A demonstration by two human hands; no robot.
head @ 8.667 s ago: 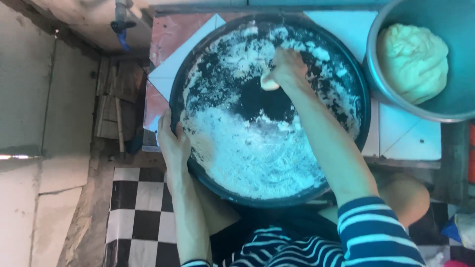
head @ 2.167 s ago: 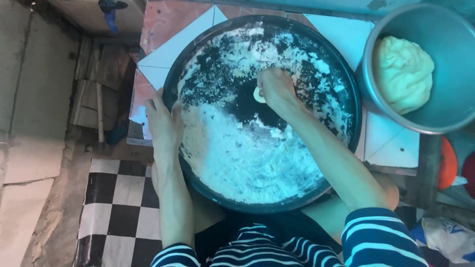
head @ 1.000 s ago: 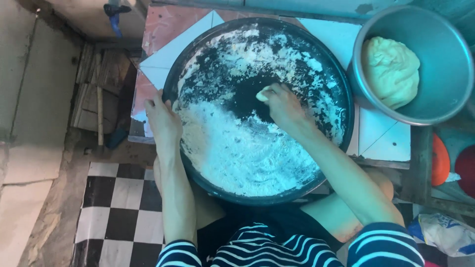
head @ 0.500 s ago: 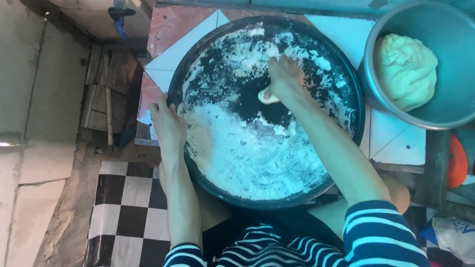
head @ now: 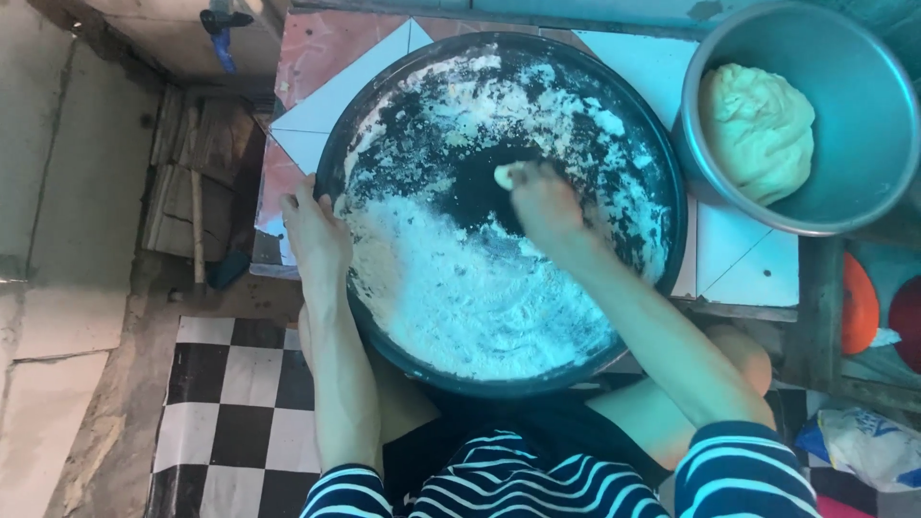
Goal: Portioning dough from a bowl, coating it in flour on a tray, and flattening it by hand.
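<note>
A wide round black pan [head: 662, 144] coated with white flour lies on a tiled low table in front of me. My left hand [head: 315, 235] grips the pan's left rim. My right hand [head: 542, 200] is inside the pan near its middle, fingers closed on a small pale lump of dough [head: 505, 175] pressed to the dark, scraped patch of the bottom. Thick flour covers the near half of the pan; the far half is streaked and patchy.
A metal bowl [head: 863, 182] with a large ball of pale dough [head: 758, 129] stands at the right of the pan. White and reddish tiles [head: 739, 264] show beneath. A black-and-white checkered floor [head: 230, 412] lies at lower left, wooden slats [head: 197, 182] at left, orange things at far right.
My right hand has been rubbing the dough lump around the pan's middle, shifting a little left and nearer. My left hand has stayed on the left rim.
</note>
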